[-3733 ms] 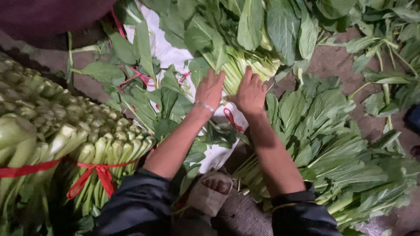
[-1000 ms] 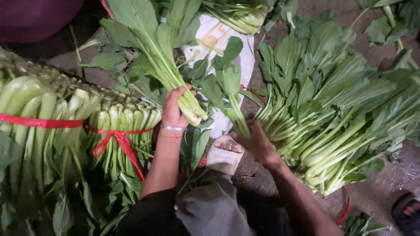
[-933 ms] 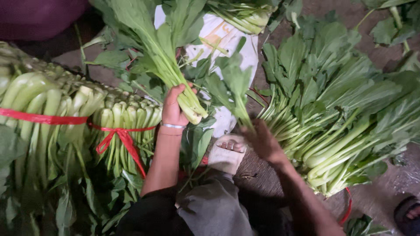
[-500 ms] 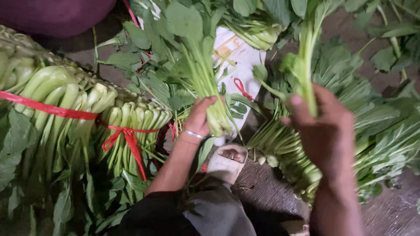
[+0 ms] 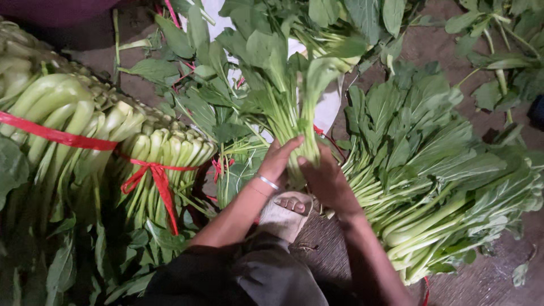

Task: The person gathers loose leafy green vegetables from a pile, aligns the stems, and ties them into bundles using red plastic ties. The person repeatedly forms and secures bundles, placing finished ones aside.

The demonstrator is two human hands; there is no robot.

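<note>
Both my hands meet on one handful of leafy green stalks [image 5: 294, 96], held upright with the pale stem bases down. My left hand [image 5: 279, 161], with a thin bangle at the wrist, grips the stems from the left. My right hand [image 5: 324, 180] closes on the same stems from the right. The leaves fan out above my fingers. My foot in a sandal [image 5: 286, 212] shows just below the hands.
Tied bundles of pale-stemmed greens with red bands [image 5: 153, 173] lie stacked at the left. A loose heap of the same greens [image 5: 436, 181] lies at the right on the dirt ground [image 5: 481, 277]. A white sheet [image 5: 328, 110] lies under the leaves at the top.
My right hand has brought its stalks over to the left hand's bunch. Both hands now hold one joined handful in front of me.
</note>
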